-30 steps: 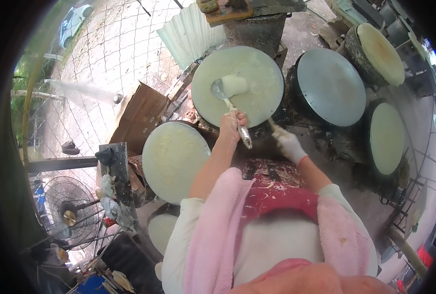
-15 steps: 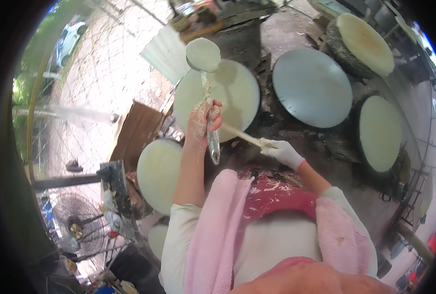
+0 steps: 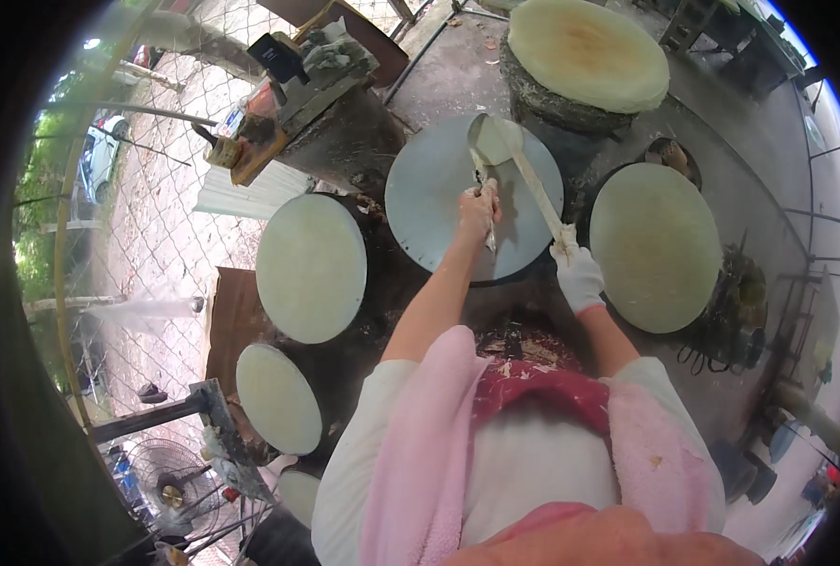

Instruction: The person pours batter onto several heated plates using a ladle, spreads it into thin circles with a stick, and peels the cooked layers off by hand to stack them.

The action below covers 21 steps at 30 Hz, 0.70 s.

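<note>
My left hand (image 3: 479, 211), bare and smeared with batter, is closed round the handle of a metal ladle (image 3: 492, 141). Pale batter fills the ladle's bowl, which is over the far part of a bare grey-blue round griddle (image 3: 424, 212). In a white glove, my right hand (image 3: 578, 275) grips a long wooden stick (image 3: 540, 196). The stick slants away to the left, its far end beside the ladle's bowl; whether they touch I cannot tell. Right of this griddle, another round griddle (image 3: 656, 250) bears a pale sheet of batter.
Pale sheets cover two round griddles (image 3: 311, 269) (image 3: 279, 400) on the left. A stack of large round flatbreads (image 3: 590, 57) sits at the far right. Cluttered blocks (image 3: 330, 104) stand at the far left, before a wire fence. A fan (image 3: 170, 491) is at the lower left.
The view has turned right. The ladle and stick have moved from a batter-covered griddle to the bare grey one. Both hands keep their hold.
</note>
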### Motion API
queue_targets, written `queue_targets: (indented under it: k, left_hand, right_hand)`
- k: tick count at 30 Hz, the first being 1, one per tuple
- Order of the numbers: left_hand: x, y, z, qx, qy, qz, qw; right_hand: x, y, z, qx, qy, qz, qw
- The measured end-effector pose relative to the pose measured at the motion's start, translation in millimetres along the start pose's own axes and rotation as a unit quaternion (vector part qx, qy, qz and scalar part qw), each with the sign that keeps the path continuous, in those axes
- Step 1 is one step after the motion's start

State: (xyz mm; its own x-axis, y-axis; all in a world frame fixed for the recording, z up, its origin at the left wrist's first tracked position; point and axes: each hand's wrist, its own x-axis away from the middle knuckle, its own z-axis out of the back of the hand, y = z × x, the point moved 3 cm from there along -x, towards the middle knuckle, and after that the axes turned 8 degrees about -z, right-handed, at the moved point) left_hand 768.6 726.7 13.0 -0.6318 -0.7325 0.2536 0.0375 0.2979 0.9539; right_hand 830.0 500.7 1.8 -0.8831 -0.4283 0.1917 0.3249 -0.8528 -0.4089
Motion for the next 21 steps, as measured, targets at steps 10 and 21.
queue_targets:
  k: [10,21]
  left_hand:
    - [13.7,65.2,87.5,-0.37,0.213,-0.39,0.816]
    - [103.6,45.8,187.0,-0.406,0.021,-0.401,0.821]
  right_hand:
    - [-0.2,-50.9,2.2,-0.347,-0.308,-0.239,0.853]
    - [17.1,-82.9,-30.8,-0.409,-0.231,-0.205,0.859]
